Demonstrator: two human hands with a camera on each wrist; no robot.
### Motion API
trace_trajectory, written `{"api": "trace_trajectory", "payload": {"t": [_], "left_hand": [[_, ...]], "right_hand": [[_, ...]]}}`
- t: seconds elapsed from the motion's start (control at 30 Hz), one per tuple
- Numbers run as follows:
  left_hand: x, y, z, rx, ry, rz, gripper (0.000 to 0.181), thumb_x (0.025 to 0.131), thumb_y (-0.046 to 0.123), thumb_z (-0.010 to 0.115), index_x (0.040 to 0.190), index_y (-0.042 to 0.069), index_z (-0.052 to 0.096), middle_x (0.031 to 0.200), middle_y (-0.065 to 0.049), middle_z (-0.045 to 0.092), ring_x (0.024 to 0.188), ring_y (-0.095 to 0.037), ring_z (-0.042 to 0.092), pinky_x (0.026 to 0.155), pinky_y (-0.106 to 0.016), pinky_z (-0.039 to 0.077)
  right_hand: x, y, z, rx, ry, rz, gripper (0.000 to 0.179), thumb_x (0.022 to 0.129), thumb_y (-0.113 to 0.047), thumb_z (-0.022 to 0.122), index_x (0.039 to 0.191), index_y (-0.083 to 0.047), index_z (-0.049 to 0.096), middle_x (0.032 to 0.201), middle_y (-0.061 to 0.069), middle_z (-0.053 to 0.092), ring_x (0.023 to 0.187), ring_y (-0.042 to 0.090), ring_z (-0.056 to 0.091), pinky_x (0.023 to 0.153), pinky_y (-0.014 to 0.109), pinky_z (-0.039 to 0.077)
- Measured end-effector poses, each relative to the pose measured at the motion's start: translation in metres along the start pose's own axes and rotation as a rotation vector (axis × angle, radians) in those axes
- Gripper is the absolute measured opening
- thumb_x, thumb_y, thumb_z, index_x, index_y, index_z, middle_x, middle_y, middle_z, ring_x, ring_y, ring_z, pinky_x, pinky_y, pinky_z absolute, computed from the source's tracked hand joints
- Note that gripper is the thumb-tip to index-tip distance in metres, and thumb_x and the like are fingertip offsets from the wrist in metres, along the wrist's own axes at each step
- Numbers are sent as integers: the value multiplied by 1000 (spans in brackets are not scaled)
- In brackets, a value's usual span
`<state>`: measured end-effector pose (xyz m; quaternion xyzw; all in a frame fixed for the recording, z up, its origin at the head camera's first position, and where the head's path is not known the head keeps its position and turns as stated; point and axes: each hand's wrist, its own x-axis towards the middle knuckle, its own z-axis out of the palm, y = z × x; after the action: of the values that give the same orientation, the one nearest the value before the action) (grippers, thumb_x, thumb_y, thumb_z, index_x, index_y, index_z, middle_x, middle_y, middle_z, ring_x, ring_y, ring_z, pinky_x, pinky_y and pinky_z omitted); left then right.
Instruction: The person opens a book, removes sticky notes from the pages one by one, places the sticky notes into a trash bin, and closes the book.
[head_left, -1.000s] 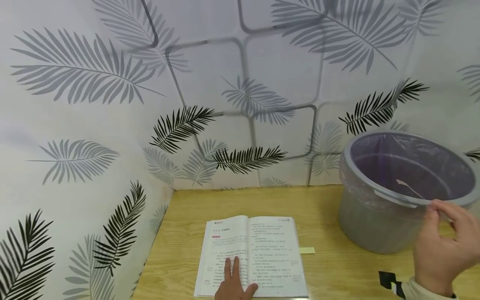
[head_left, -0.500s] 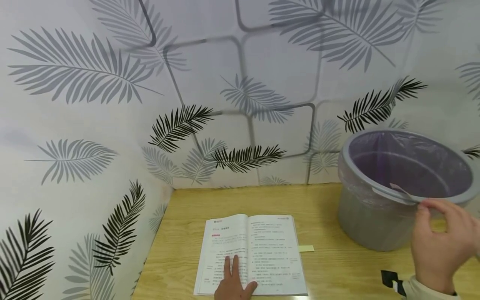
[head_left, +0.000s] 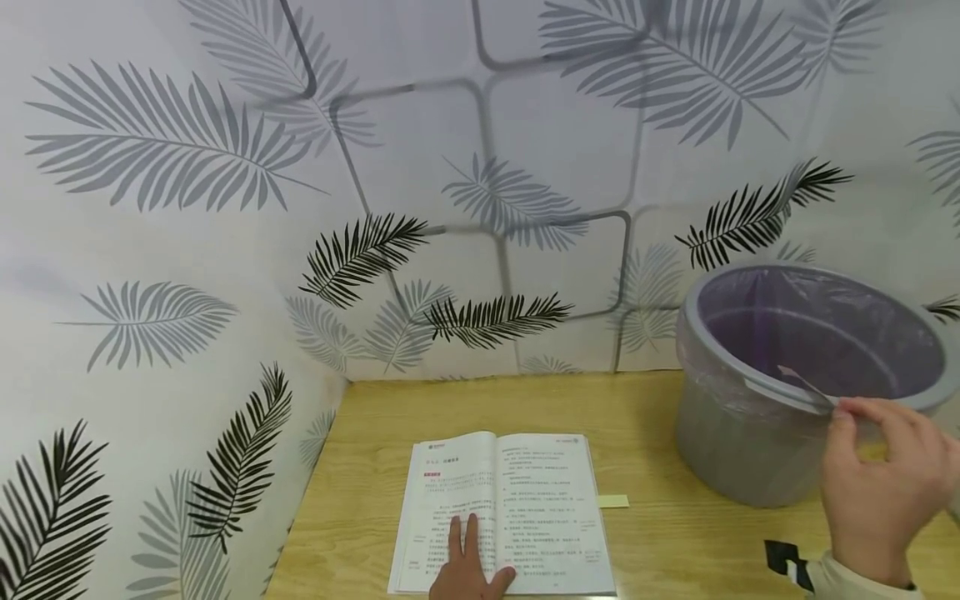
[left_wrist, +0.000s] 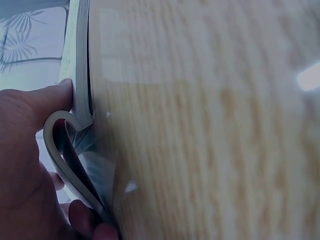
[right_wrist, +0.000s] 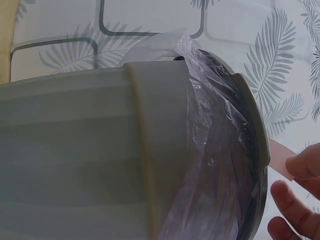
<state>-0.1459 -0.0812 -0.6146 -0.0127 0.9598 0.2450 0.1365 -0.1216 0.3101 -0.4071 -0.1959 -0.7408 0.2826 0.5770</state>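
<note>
An open book lies on the wooden table, and my left hand rests on its lower part. Two straight fingers lie on the left page while the thumb reaches across the fold onto the right page. In the left wrist view the thumb presses beside the curved spine, seen at the book's bottom edge. My right hand pinches a thin pinkish strip between thumb and forefinger. The strip's far end points over the near rim of a grey bin.
A clear plastic liner is folded over the bin's rim. A yellow tab sticks out from the book's right side. Behind the table stands a leaf-patterned wall. A black strap end hangs by the right sleeve.
My right hand has shifted slightly left with the strip, along the bin's near rim. The left hand stays in place on the book.
</note>
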Motion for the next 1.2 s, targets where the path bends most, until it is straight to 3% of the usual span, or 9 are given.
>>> {"api": "trace_trajectory", "payload": {"t": [0.03, 0.13, 0.83, 1.1, 1.2], "left_hand": [[0, 0, 0, 3, 3, -5, 101, 81, 60, 70, 154, 5, 29, 160, -26, 24, 69, -29, 59, 51, -41, 48], [-1, 1, 0, 11, 11, -11, 100, 81, 60, 70, 153, 5, 29, 159, -25, 26, 68, -29, 58, 51, -42, 48], [-3, 3, -2, -4, 5, -21, 99, 81, 57, 72, 153, 5, 29, 160, -25, 25, 71, -31, 61, 53, -44, 51], [-4, 4, -3, 6, 11, -30, 98, 81, 57, 73, 153, 5, 30, 159, -24, 26, 68, -28, 57, 53, -44, 49], [-4, 4, -3, 8, 5, -35, 99, 81, 58, 72, 153, 6, 30, 159, -24, 26, 67, -27, 57, 53, -44, 50]], "right_hand": [[0, 0, 0, 0, -4, -4, 19, 91, -7, 62, 91, 9, 73, 102, 30, 71, 98, 48, 56, 108, 29, 32], [0, -1, -1, -5, -14, -13, 19, 91, -7, 62, 91, 9, 72, 103, 31, 70, 99, 52, 55, 109, 33, 32], [5, -2, 2, 9, -27, -54, 20, 92, -6, 60, 92, 9, 74, 101, 33, 67, 92, 50, 55, 110, 37, 32], [5, -2, 2, -18, -50, 2, 18, 91, -4, 62, 99, 8, 73, 106, 34, 65, 107, 54, 53, 107, 49, 35], [5, -1, 3, 4, -38, -19, 18, 90, -5, 63, 97, 7, 74, 103, 32, 67, 101, 46, 57, 107, 41, 35]]}}
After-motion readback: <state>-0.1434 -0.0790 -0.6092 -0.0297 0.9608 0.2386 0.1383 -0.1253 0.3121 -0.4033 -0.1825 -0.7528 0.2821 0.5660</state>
